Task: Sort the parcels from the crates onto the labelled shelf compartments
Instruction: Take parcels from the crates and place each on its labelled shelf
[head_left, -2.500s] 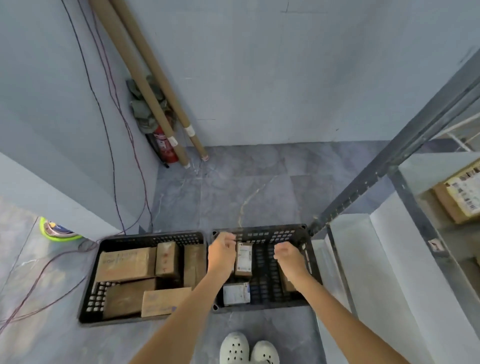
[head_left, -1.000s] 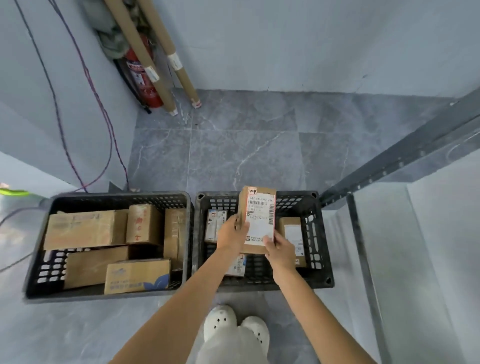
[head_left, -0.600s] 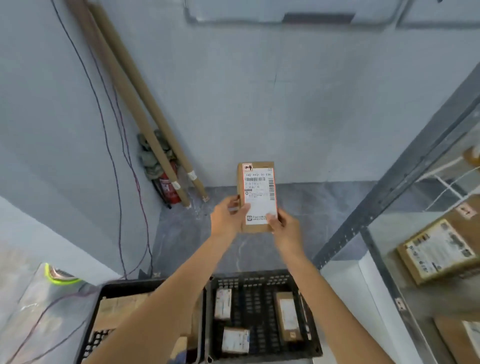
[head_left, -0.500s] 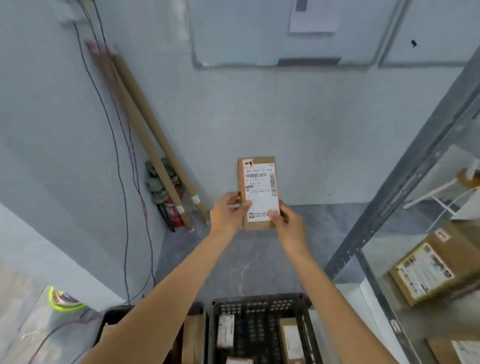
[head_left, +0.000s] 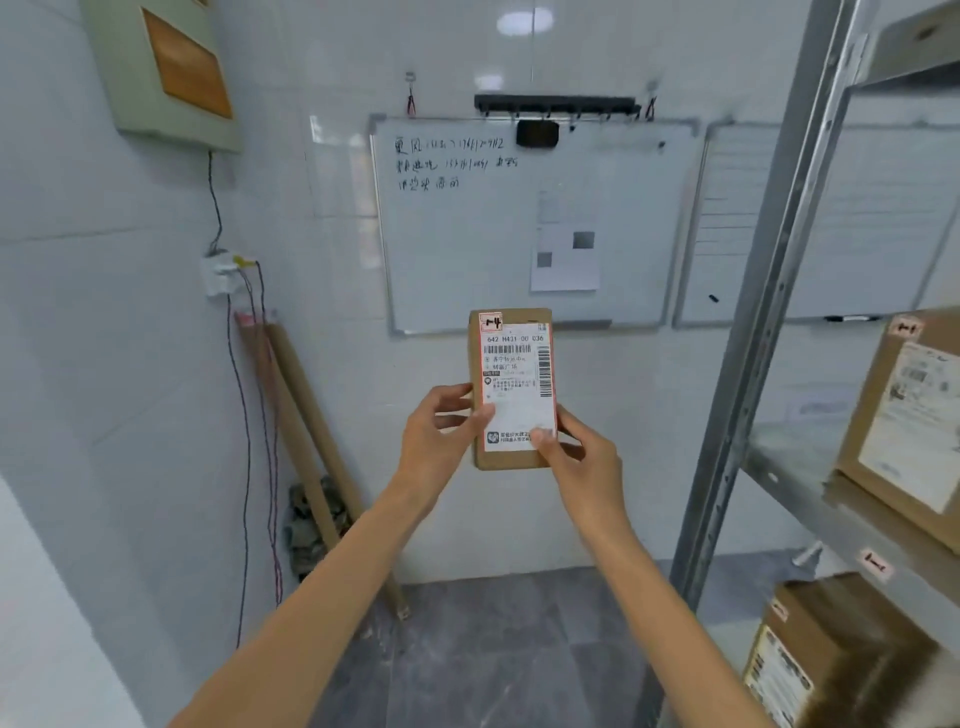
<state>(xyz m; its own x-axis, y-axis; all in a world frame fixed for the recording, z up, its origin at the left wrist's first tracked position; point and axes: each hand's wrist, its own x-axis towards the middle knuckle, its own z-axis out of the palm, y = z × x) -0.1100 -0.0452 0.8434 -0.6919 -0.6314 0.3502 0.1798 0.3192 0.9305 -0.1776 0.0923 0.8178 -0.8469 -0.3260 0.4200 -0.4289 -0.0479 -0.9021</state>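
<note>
I hold a small brown cardboard parcel (head_left: 511, 387) upright at chest height, its white shipping label facing me, with a red-marked sticker at its top left corner. My left hand (head_left: 439, 441) grips its left edge, thumb on the label. My right hand (head_left: 579, 462) pinches its lower right corner. The metal shelf (head_left: 748, 332) stands to the right, with a labelled parcel (head_left: 904, 421) on its upper board and another parcel (head_left: 826, 654) below. Small red-marked tags (head_left: 877, 564) sit on the shelf edge. The crates are out of view.
A whiteboard (head_left: 530, 223) with writing hangs on the tiled wall ahead. Cardboard tubes (head_left: 306, 436) lean in the left corner beside hanging wires (head_left: 249, 415). A wall cabinet (head_left: 166, 73) is at the upper left. Grey floor tiles (head_left: 493, 649) lie below.
The parcel was lifted out of the right crate and raised in front of me in both hands. My view has tilted up, so the crates dropped out of sight and the whiteboard appeared.
</note>
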